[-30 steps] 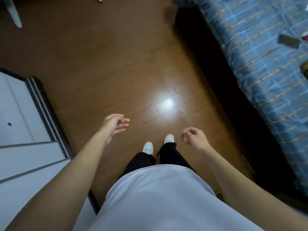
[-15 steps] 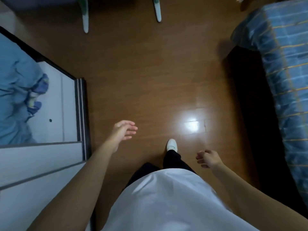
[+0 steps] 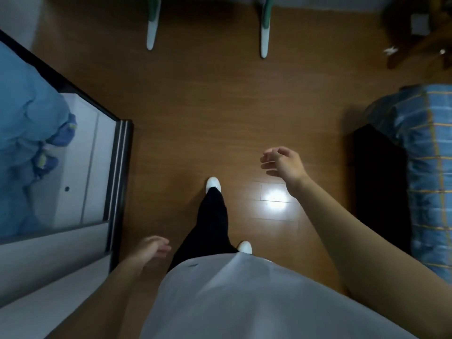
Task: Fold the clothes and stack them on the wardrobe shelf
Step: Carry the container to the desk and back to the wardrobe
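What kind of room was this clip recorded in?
Most likely a bedroom: a bed with blue checked bedding on the right, what looks like an open white wardrobe on the left holding bunched blue fabric, and a wooden floor between them.

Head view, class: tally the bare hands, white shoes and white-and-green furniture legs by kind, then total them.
Bare hands: 2 (left hand, right hand)
White shoes: 2 (forward shoe, rear shoe)
White-and-green furniture legs: 2 (image-left leg, image-right leg)
Total: 6

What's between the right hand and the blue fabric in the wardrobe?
Head view: bare wooden floor, then the wardrobe's dark frame and a strip of white shelf.
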### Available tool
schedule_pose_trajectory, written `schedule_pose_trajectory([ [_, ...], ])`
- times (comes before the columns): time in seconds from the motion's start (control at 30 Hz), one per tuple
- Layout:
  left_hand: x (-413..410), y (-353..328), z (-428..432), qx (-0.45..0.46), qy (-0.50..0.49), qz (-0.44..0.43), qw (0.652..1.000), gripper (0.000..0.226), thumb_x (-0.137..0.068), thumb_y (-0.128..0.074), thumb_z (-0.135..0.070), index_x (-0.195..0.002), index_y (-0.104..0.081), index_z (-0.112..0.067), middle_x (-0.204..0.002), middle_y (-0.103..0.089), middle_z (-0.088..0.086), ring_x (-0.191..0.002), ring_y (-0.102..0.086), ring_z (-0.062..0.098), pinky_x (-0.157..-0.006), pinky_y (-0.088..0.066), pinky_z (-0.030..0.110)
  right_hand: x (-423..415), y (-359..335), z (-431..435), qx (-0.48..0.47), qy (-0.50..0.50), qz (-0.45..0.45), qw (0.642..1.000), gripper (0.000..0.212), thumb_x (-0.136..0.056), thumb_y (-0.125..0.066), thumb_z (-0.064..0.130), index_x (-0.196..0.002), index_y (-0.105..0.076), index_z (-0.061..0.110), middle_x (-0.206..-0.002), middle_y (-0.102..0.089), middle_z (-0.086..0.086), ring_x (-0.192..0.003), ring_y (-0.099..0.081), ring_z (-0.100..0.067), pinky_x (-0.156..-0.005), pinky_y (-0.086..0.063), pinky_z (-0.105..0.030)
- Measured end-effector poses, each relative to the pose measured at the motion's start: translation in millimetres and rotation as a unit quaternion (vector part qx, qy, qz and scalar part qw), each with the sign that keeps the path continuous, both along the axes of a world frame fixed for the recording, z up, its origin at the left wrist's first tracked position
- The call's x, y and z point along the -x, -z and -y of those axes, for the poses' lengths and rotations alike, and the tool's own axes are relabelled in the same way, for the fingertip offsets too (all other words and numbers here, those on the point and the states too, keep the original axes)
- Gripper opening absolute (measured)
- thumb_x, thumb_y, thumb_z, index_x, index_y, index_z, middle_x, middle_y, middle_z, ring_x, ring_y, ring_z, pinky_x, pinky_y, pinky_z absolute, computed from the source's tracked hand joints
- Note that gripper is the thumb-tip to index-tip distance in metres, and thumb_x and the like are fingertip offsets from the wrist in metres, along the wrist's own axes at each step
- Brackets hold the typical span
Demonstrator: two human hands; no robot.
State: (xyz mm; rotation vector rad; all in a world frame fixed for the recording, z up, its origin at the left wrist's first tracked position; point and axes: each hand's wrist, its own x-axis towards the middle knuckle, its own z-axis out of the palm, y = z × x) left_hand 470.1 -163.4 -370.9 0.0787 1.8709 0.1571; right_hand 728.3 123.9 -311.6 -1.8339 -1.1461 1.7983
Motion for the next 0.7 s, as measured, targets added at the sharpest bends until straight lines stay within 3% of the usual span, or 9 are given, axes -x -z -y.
schedule_pose_trajectory([
  [0.07, 19.6, 5.0, -42.8, -0.01, 0.003, 0.009, 1.0, 0.027, -0.106, -0.043, -0.014, -0.116, -0.066, -0.004, -0.117, -0.07, 0.013, -0.095, -0.064, 0.026, -0.083, -0.045, 0.035, 10.1, -0.2, -21.5, 0.008, 0.009, 0.02, 1.0, 0.012, -0.099, -0.05, 0.01, -0.097, -0.062, 0.008, -0.084, -0.067, -0.006, -0.069, -0.063, -0.019, -0.066, -0.048, -0.03],
  [0.27, 67.5, -7.1, -220.0, -0.09, 0.029, 0.054, 0.994, 0.026, -0.106, -0.043, -0.016, -0.119, -0.064, -0.008, -0.116, -0.07, 0.01, -0.108, -0.065, 0.026, -0.098, -0.049, 0.042, 12.5, 9.0, -66.4, 0.067, -0.004, 0.115, 0.991, 0.017, -0.102, -0.049, 0.01, -0.107, -0.062, -0.001, -0.089, -0.065, -0.013, -0.071, -0.06, -0.021, -0.066, -0.045, -0.032],
  [0.43, 88.5, -40.1, -385.4, -0.209, 0.033, 0.062, 0.975, 0.026, -0.103, -0.044, -0.014, -0.115, -0.067, -0.009, -0.111, -0.074, 0.01, -0.096, -0.068, 0.02, -0.095, -0.051, 0.039, 3.5, 23.6, -98.7, 0.13, 0.012, 0.172, 0.976, 0.023, -0.103, -0.048, 0.008, -0.109, -0.062, -0.009, -0.092, -0.064, -0.019, -0.076, -0.059, -0.028, -0.067, -0.046, -0.034],
  [0.57, 96.4, -62.8, -493.1, -0.282, 0.042, 0.077, 0.955, 0.026, -0.102, -0.044, -0.012, -0.116, -0.066, -0.009, -0.105, -0.075, 0.006, -0.096, -0.069, 0.02, -0.091, -0.053, 0.036, 3.0, 41.8, -143.8, 0.168, 0.046, 0.178, 0.969, 0.022, -0.103, -0.048, 0.009, -0.104, -0.064, -0.005, -0.089, -0.066, -0.018, -0.075, -0.061, -0.029, -0.067, -0.048, -0.034],
  [0.7, 113.5, -62.2, -568.0, -0.286, 0.063, 0.058, 0.954, 0.025, -0.102, -0.045, -0.011, -0.113, -0.067, -0.01, -0.103, -0.075, 0.005, -0.091, -0.069, 0.018, -0.087, -0.052, 0.034, 22.0, 66.9, -220.6, 0.177, 0.062, 0.158, 0.97, 0.018, -0.099, -0.051, 0.009, -0.095, -0.067, 0.001, -0.083, -0.068, -0.014, -0.07, -0.063, -0.026, -0.066, -0.048, -0.032],
])
